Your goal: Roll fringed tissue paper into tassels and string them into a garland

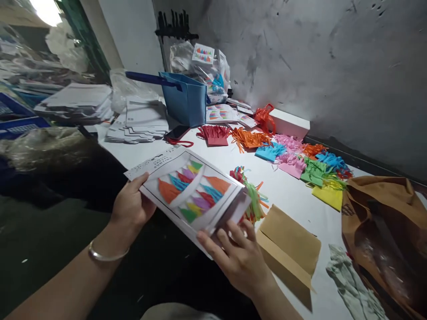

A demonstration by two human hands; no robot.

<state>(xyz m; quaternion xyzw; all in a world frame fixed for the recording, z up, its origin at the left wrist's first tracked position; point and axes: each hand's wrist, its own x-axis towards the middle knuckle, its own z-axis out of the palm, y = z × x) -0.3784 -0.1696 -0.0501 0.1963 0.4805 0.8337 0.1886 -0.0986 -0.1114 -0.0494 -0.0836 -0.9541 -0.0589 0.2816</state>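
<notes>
My left hand (pixel 131 202) grips the left edge of a white printed card packet (pixel 173 204), thumb on top. A picture of colourful tassel bunting fills its front, and small print with a hang hole runs along the far left end. At the packet's near right corner, my right hand (pixel 238 253) has its fingers bent against the edge, slightly blurred. The packet is tilted above the table edge. Just beyond it lies a bunch of multicoloured paper tassels (pixel 253 200). A folded brown cardboard piece (pixel 290 240) is beside my right hand.
Bundles of fringed tissue paper, such as a yellow one (pixel 328 195) and a red one (pixel 215 134), line the white table. Behind are a blue bag (pixel 185 100), a phone (pixel 178 132) and stacked white cards (pixel 140 122). A brown bag (pixel 383 222) and grey-green cloth (pixel 353 280) lie right.
</notes>
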